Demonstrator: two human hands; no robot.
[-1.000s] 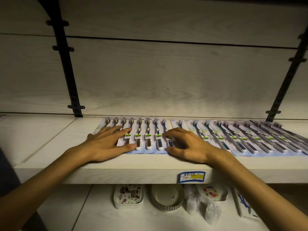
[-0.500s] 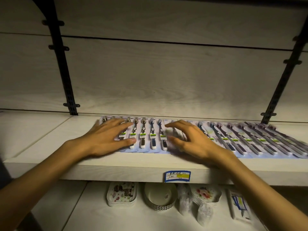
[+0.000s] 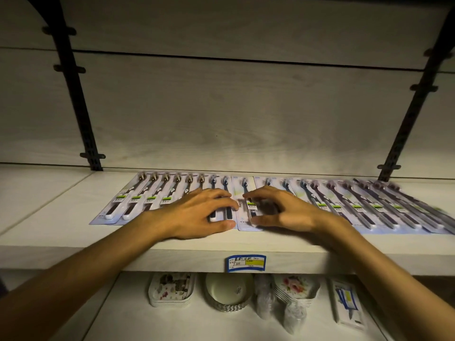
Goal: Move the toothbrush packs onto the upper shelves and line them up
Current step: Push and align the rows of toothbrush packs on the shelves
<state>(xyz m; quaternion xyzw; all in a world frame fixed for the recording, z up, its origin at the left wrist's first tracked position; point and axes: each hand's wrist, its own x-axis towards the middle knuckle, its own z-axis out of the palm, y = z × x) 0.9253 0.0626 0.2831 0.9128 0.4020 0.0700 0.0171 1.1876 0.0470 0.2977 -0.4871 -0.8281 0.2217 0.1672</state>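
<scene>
The packs are already lying on the upper shelf in one long overlapping row, heads toward the back wall, so the step in hand looks like the lining-up rather than the moving. Taking the price tag on the shelf's front edge as the landmark, both hands are working just above it: the left hand is resting up and to the left of the tag, palm down, its fingers fairly straight and spread, pressing on the packs there and gripping nothing. The right hand is sitting up and to the right of the tag with its fingers arched and the thumb stretched along the near edge of a pack, fingertips touching the row (whether it is actually pinching that pack or only nudging it cannot be told). Directly above the tag one pack is showing more of its card than its neighbours, so the spacing there seems uneven, and its near edge is sitting slightly forward. The next move probably calls for a light sideways slide of that pack while the left hand is steadying its neighbours, with gentle pressure so the overlapped row is not dragged along. Below the tag, dishes are sitting on the lower shelf.
</scene>
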